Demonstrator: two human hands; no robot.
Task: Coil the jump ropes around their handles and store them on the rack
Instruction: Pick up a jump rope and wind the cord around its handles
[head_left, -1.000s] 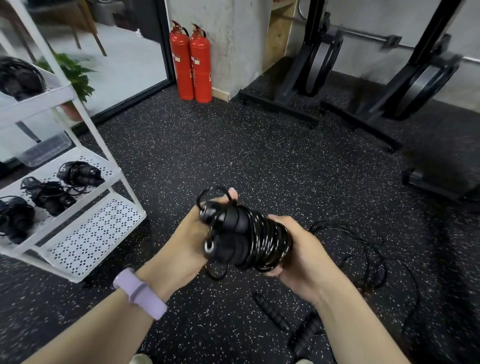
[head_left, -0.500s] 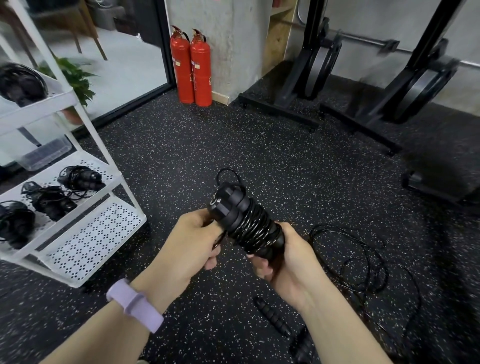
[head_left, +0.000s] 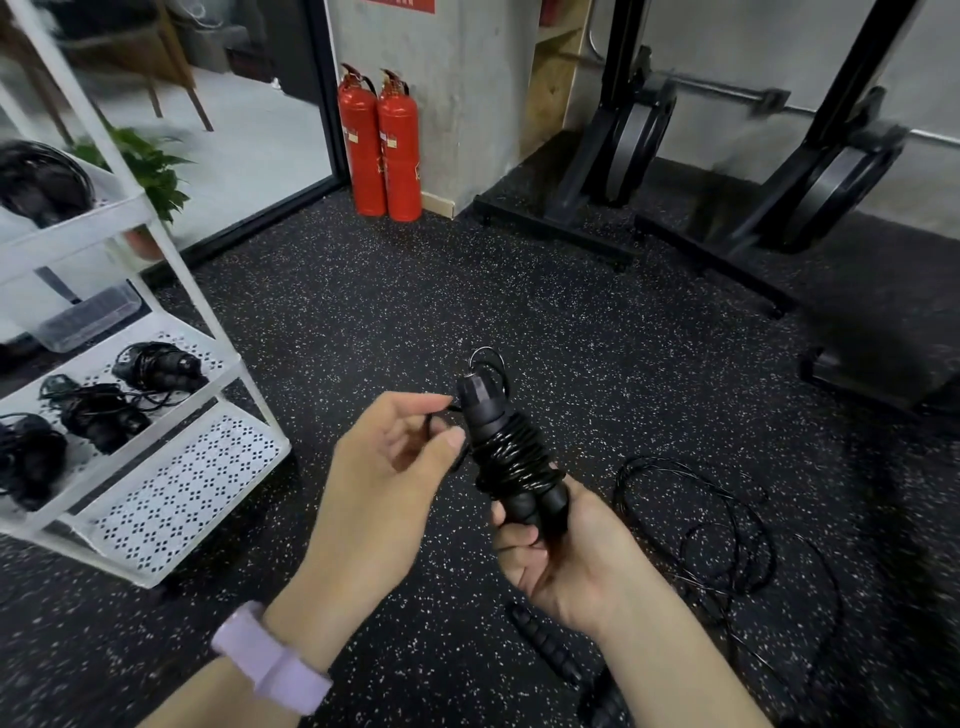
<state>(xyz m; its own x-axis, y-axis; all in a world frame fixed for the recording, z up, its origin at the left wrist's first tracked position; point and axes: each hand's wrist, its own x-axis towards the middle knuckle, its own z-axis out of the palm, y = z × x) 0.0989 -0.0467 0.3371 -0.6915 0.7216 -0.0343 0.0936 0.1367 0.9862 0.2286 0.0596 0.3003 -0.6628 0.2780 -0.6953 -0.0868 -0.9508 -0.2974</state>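
Jump rope (head_left: 506, 452) nearly coiled round its handles; right hand (head_left: 566, 551) grips the butt ends, left hand (head_left: 387, 457) pinches the loose cord end; three bundles on the rack's (head_left: 156, 566) middle shelf; another rope (head_left: 717, 540) lies uncoiled on the floor.

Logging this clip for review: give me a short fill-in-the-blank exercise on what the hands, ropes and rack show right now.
1. The coiled jump rope is gripped at its lower end by the ____ hand.
2. The left hand pinches the rope's loose ____.
3. Another jump rope lies uncoiled on the ____.
4. The white rack already holds coiled ropes on its ____ shelf.

Missing words: right; end; floor; middle
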